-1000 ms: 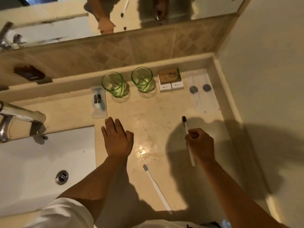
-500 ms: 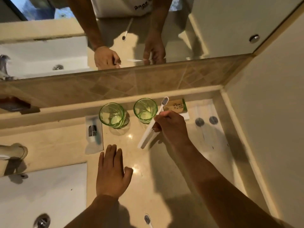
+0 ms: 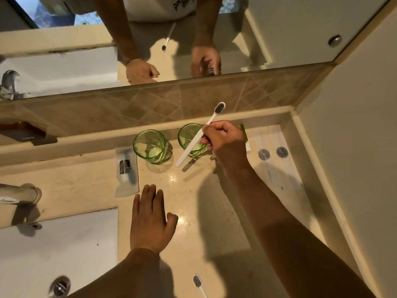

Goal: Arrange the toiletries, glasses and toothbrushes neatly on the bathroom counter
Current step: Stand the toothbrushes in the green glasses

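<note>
Lifted higher since a moment ago, the white plastic toothbrush with dark bristles (image 3: 200, 134) slants bristles-up over the right-hand green glass tumbler (image 3: 190, 139), pinched in the right hand (image 3: 225, 143), likely for dropping in, while the left hand (image 3: 150, 220) lies flat, fingers spread and empty, steadying on the beige stone counter (image 3: 214, 201).

The 2 glasses (image 3: 150, 145) are clear green. The held toothbrush (image 3: 199, 134) is white with dark bristles, like the second toothbrush (image 3: 198, 283). The bench (image 3: 214, 190) is mottled cream, the backsplash tiles (image 3: 150, 108) brown with a diamond pattern.
</note>
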### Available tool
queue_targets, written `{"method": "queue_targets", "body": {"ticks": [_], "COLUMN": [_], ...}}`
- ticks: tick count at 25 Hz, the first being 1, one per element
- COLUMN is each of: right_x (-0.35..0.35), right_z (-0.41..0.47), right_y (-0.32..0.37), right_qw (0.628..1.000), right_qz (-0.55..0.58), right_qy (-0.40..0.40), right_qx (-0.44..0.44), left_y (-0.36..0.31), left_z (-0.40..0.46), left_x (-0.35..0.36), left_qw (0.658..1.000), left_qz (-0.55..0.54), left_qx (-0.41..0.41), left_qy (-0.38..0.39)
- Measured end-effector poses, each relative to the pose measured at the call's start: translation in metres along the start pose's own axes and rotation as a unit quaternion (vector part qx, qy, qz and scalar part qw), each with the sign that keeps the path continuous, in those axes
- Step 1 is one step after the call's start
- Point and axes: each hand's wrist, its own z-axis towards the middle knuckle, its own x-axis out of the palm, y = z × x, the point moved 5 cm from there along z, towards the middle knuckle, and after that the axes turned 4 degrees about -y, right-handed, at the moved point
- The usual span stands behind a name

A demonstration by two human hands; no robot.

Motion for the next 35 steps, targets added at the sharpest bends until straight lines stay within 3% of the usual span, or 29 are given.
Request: {"method": "queue_targets", "body": {"ticks": [5,11,18,26,35], "right_x": [-0.006,-0.013,-0.005,0.003,0.004], "right_z": [-0.004,0.009,0.021,0.031,0.046], "right_y": [-0.002,0.019,0.015,-0.011,-0.022], "right_qw": [1.0,0.998,0.99,0.982,0.982], "right_qz": [0.007,-0.003,-0.083,-0.164,-0.164], "right_qy": [-0.003,-0.036,-0.072,-0.051,-0.063], "right_qx": [0.009,-0.044,-0.094,-0.083,-0.068], "left_y": [-0.002,-0.004,-0.002,-0.001,0.0], "left_z": [-0.001,-0.004,-0.003,-0.003,-0.003], "left_x": [-0.002,-0.004,-0.004,-0.003,-0.001], "left_qw": [1.0,0.999,0.999,0.999,1.0], "left_qz": [-0.013,-0.013,-0.026,-0.015,-0.007], "left_qx": [0.001,-0.006,-0.012,-0.007,-0.005], "left_qy": [-0.025,-0.035,-0.045,-0.035,-0.028]}}
